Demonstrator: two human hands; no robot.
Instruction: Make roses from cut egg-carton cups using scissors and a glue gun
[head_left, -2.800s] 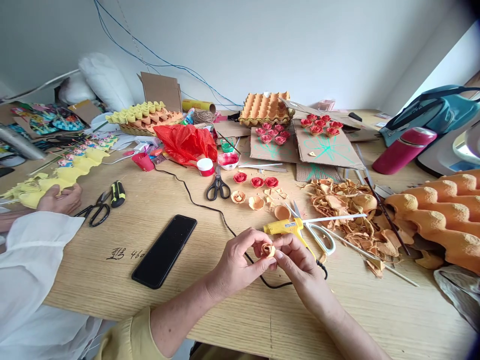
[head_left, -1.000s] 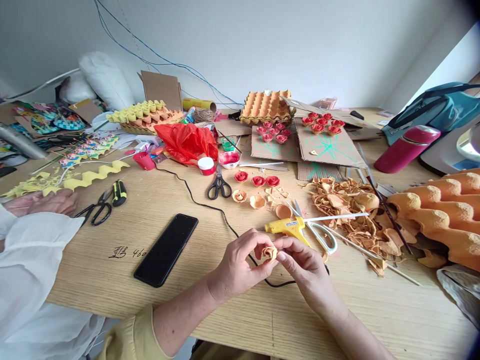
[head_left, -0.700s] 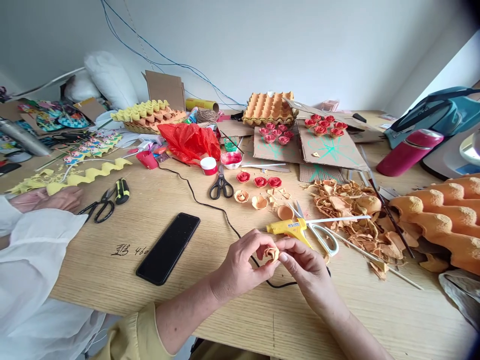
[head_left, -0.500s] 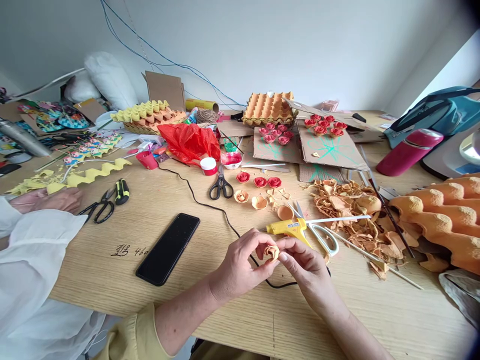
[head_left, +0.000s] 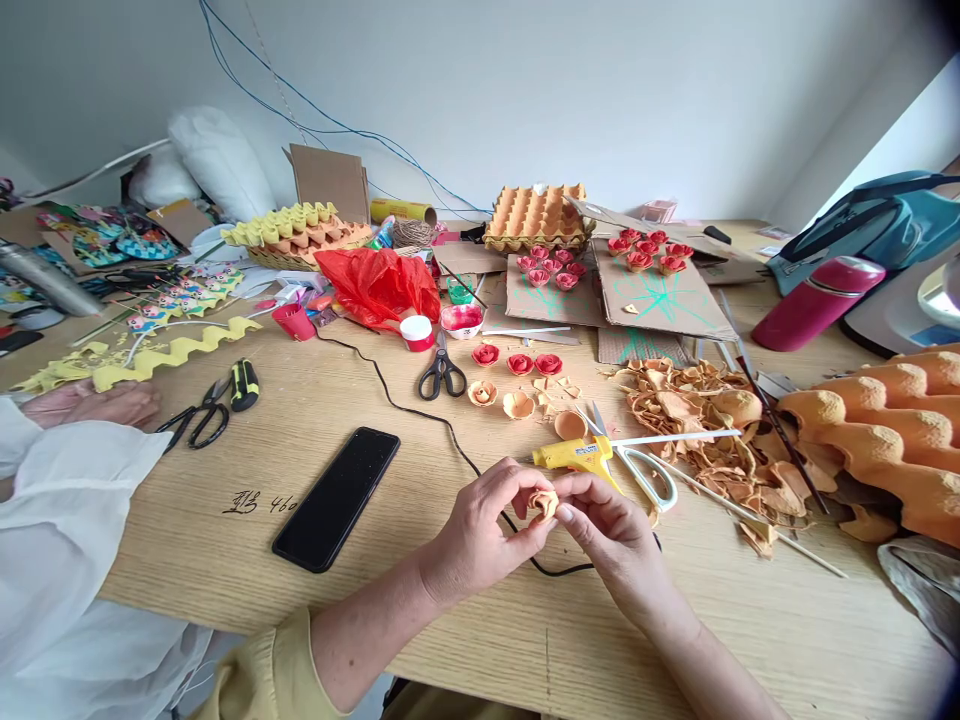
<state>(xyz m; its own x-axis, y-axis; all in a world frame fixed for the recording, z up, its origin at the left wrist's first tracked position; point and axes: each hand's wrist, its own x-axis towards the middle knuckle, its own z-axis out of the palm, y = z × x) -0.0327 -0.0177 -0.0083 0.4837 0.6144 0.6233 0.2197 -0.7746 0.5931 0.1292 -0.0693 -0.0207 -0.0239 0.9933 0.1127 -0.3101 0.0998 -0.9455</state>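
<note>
Between the fingertips of both hands sits a small orange flower (head_left: 543, 503) of curled egg-carton pieces. My left hand (head_left: 484, 520) pinches it from the left with thumb and forefinger. From the other side my right hand (head_left: 606, 525) grips its right edge. Just beyond the fingers lies a yellow glue gun (head_left: 576, 455) with a white glue stick in its back. White-handled scissors (head_left: 651, 478) rest partly under it. An orange carton cup (head_left: 571, 426), two unpainted flowers (head_left: 518, 404) and three red painted flowers (head_left: 520, 364) stand farther back.
Torn carton scraps (head_left: 697, 430) and an orange egg tray (head_left: 885, 430) lie right. A black phone (head_left: 336, 498) and black scissors (head_left: 442, 372) are left of my hands. The glue gun's black cord (head_left: 420, 411) crosses the table. A co-worker's hands (head_left: 112, 402) rest far left.
Almost nothing differs. Both hands keep their pinch on the flower, which looks very slightly turned. The co-worker's hand at the far left has shifted a little to the left.
</note>
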